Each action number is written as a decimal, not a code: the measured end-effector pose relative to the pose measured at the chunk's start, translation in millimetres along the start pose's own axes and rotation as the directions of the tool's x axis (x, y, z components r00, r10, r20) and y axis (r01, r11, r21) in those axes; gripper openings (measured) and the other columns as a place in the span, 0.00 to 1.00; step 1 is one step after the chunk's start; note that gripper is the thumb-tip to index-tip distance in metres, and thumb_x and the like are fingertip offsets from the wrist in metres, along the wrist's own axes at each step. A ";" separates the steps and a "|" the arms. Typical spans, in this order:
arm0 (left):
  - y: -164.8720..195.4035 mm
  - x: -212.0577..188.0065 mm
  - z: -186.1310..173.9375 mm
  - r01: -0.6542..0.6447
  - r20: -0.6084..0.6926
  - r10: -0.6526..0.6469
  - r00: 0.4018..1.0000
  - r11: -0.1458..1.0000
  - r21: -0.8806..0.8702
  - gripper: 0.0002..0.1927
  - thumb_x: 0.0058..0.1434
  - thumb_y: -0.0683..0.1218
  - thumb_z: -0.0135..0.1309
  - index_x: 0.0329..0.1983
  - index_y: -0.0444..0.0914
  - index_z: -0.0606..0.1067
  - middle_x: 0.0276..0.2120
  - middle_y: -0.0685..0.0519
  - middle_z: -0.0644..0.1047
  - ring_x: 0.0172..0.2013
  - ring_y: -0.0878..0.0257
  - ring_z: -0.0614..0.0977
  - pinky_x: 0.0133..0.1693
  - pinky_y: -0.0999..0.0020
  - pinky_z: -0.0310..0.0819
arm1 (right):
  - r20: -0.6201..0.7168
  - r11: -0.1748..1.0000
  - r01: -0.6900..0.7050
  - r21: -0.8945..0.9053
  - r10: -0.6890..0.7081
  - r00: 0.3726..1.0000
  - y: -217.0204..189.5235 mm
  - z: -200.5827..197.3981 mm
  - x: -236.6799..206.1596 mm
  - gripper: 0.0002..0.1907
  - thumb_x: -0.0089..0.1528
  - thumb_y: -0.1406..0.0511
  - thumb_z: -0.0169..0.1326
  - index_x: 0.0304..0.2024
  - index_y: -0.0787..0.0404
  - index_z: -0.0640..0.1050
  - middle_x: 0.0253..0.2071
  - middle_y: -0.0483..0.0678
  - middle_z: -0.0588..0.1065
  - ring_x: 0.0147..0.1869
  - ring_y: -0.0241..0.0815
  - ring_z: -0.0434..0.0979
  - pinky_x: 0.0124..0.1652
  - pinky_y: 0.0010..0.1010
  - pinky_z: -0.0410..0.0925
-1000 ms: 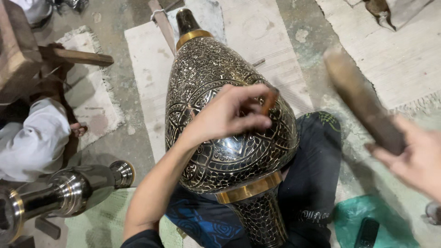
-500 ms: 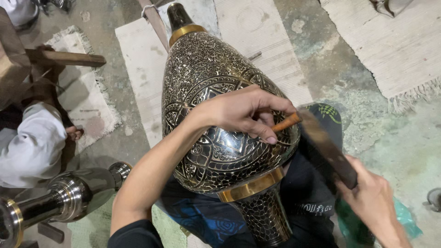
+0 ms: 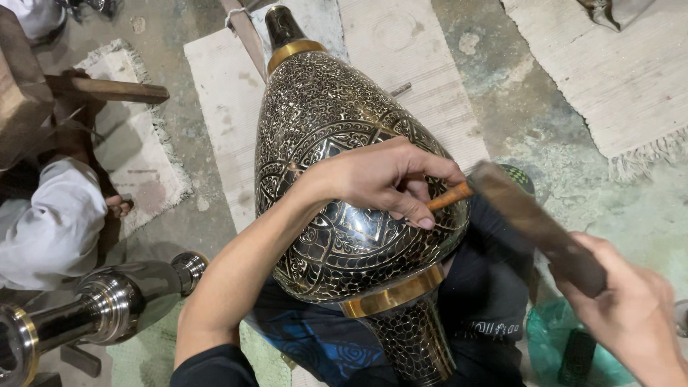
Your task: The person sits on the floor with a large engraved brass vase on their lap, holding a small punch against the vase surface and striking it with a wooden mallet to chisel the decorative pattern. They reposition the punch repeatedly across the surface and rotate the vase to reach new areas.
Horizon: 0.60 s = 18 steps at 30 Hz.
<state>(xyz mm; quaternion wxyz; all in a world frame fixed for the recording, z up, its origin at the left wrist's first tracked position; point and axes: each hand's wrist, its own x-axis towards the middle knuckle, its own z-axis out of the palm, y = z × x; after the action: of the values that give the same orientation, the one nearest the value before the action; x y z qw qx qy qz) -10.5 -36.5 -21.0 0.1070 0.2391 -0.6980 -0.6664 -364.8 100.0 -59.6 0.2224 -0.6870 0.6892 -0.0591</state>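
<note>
A large engraved metal vase [image 3: 330, 136], dark with silver patterns and gold bands, lies across my lap with its neck pointing away. My left hand [image 3: 383, 179] rests on its belly and pinches a small orange-handled chisel [image 3: 450, 196] against the surface. My right hand [image 3: 631, 315] grips a dark wooden mallet [image 3: 534, 218] whose far end meets the chisel's butt.
Another person in white clothing [image 3: 50, 222] sits at the left beside a polished metal vessel [image 3: 107, 301]. A wooden plank [image 3: 222, 93] lies under the vase, woven mats [image 3: 623, 72] on the concrete floor, and a green bag [image 3: 573, 351] by my right knee.
My right hand swung the mallet down from high at the right until its end reached the chisel. My left hand shifted slightly on the vase while holding the chisel.
</note>
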 end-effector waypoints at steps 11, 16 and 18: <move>2.8 -0.8 -3.5 -0.030 0.014 0.030 0.999 0.999 0.036 0.30 0.61 0.44 0.66 0.66 0.39 0.72 0.24 0.55 0.83 0.21 0.75 0.76 0.24 0.76 0.67 | -0.060 0.957 0.105 0.270 -0.092 0.994 10.9 9.3 -4.2 0.30 0.54 0.65 0.66 0.58 0.57 0.75 0.33 0.51 0.80 0.34 0.36 0.79 0.35 0.31 0.71; 1.6 1.2 -1.7 -0.031 0.018 0.031 0.999 0.999 0.040 0.30 0.60 0.44 0.66 0.66 0.39 0.72 0.22 0.55 0.82 0.19 0.74 0.76 0.23 0.75 0.67 | 0.020 0.975 -0.063 0.215 0.060 0.998 15.2 12.3 -6.3 0.30 0.55 0.64 0.69 0.58 0.58 0.75 0.29 0.50 0.76 0.22 0.39 0.76 0.29 0.34 0.71; 0.6 1.1 -1.4 -0.027 0.024 0.026 0.999 0.999 0.032 0.29 0.60 0.44 0.66 0.66 0.39 0.73 0.22 0.55 0.83 0.19 0.73 0.76 0.23 0.75 0.67 | 0.057 0.974 -0.155 0.164 0.148 0.987 13.9 12.3 -8.1 0.33 0.57 0.65 0.69 0.65 0.56 0.75 0.28 0.53 0.76 0.19 0.42 0.76 0.30 0.36 0.71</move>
<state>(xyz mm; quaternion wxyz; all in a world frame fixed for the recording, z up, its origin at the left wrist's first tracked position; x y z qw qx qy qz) -10.9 -38.3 -20.5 0.1039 0.2237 -0.7129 -0.6564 -373.2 111.3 -74.1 0.2986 -0.6123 0.7271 -0.0847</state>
